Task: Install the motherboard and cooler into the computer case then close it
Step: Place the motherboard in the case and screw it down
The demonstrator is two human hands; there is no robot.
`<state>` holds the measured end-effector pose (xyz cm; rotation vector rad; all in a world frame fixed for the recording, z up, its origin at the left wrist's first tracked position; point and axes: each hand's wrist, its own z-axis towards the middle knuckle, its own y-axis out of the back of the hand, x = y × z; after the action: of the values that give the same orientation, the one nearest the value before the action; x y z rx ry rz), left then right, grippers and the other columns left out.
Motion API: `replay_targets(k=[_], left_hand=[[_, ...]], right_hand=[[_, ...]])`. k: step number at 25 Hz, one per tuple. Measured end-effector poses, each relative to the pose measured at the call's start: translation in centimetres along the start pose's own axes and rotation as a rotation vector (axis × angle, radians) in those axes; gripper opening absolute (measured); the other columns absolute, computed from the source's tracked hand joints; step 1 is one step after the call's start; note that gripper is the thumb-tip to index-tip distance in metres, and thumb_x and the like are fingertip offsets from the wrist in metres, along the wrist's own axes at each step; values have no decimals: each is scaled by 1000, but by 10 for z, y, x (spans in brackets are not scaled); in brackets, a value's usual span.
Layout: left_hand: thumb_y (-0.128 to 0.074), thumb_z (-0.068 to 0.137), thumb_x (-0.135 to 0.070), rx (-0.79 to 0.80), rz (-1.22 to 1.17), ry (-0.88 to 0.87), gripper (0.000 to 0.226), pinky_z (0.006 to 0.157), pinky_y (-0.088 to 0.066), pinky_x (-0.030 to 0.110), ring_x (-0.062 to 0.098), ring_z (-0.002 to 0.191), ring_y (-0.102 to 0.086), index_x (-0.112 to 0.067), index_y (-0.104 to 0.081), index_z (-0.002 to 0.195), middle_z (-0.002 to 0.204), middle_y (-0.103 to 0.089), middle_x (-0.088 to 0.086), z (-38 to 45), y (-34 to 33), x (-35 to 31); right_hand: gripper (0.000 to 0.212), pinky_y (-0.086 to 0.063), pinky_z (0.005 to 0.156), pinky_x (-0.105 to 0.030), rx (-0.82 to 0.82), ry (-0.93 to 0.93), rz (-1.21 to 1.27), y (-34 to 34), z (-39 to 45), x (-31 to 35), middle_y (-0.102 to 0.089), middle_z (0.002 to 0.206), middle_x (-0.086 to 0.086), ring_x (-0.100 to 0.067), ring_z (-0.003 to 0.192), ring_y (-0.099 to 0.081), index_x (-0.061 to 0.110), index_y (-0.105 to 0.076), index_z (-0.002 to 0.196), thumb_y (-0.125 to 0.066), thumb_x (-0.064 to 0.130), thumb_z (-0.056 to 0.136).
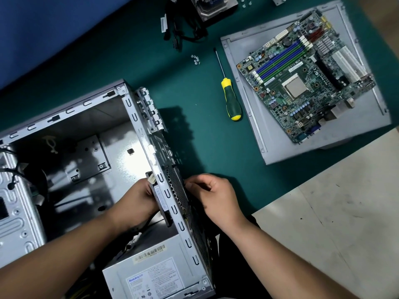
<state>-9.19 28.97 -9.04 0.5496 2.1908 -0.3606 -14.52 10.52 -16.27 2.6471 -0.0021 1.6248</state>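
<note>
The open grey computer case lies on its side at the left. Inside it, my left hand grips a black rear fan against the case's perforated back wall. Outside that wall, my right hand has its fingers curled against the grille; what they pinch is hidden. The green motherboard rests on the removed grey side panel at the upper right. The cooler sits at the top edge, partly cut off.
A yellow-and-green screwdriver lies on the green mat between case and panel. Small screws lie above it, more at the top. A power supply fills the case's near corner. Black cables trail near the cooler.
</note>
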Motion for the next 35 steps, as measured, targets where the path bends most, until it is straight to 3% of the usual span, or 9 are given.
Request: replay_targets(k=[6,9,12,22,27,32,35], left_hand=[[-60,84,25,-17,12,19,38,60,-59,26,19,67,-72,-8,-78,75,76,-74,18,0,1,0],[-58,86,25,-26,49,20,22,63,-57,28,23,70,-69,8,-72,86,81,-73,23,1,2,-1],[-57,85,28,-40,54,54,21,63,-57,29,25,70,-67,12,-71,88,80,-71,26,1,2,2],[-61,87,21,-10,152,78,34,69,-56,20,12,79,-75,-10,-74,88,83,-78,2,1,6,1],[-60,84,26,-3,149,103,43,64,-57,23,17,73,-75,-14,-75,78,76,-77,7,2,8,2],[-60,83,28,22,156,91,51,63,-57,23,17,71,-74,-18,-78,70,74,-76,7,1,8,1],[-61,83,27,5,168,82,47,64,-57,20,12,71,-74,-17,-76,75,74,-77,3,3,8,1]], right_hand=[[6,-50,73,-12,-29,25,-27,-3,-1,-1,-76,89,15,-3,84,-72,35,-77,92,-75,29,90],[5,-49,74,-12,-49,24,-8,-6,-1,-2,-76,90,13,-5,85,-72,32,-77,92,-75,29,90],[6,-49,77,-13,-55,50,-24,-5,-2,-4,-75,93,12,-9,89,-71,31,-77,91,-74,26,90],[5,-48,75,-11,-95,77,-75,-4,-6,-3,-74,91,15,-7,87,-71,32,-77,90,-73,28,90],[11,-56,84,-25,-157,14,-24,4,-2,-8,-77,91,15,-7,88,-74,33,-76,99,-73,27,90],[11,-50,81,-12,-113,23,-24,4,-3,-5,-76,92,17,-4,90,-72,34,-77,95,-75,25,90],[10,-49,80,-10,-71,51,-27,-1,-4,-1,-75,93,18,-5,91,-71,36,-77,94,-75,26,90]])
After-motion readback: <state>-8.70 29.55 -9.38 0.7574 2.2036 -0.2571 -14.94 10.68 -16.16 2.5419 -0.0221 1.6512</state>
